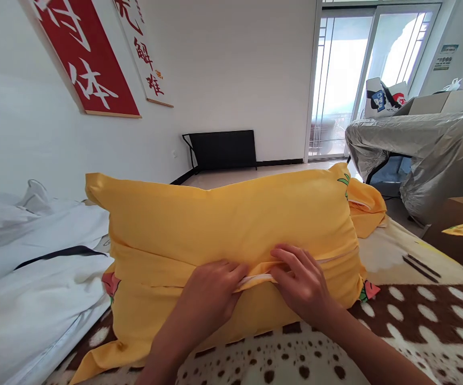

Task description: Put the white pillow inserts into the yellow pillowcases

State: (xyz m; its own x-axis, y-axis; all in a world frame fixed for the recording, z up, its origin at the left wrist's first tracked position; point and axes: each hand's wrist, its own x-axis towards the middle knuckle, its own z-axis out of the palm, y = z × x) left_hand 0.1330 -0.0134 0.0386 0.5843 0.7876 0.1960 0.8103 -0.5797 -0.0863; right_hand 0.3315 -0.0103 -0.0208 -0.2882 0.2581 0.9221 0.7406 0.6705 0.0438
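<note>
A yellow pillow [223, 214] in its pillowcase stands on its long side in front of me, with small printed fruit and leaf shapes at its ends. Across its middle runs a seam with a pale zipper strip [257, 278], part of it lifted between my hands. My left hand [214, 289] is closed on the fabric at the strip's left end, its fingertips hidden by the cloth and the hand itself. Just to the right, my right hand [301, 283] pinches the cloth edge, fingers bent over the fold. Any zipper pull is too small to make out.
Beneath the pillow lies a brown and white spotted blanket [424, 313]. White bedding [35, 299] is heaped at left. More yellow cloth [363, 208] and two dark thin sticks [421, 268] lie at right. A cardboard box [462, 230] and a plastic-covered table [424, 139] stand beyond.
</note>
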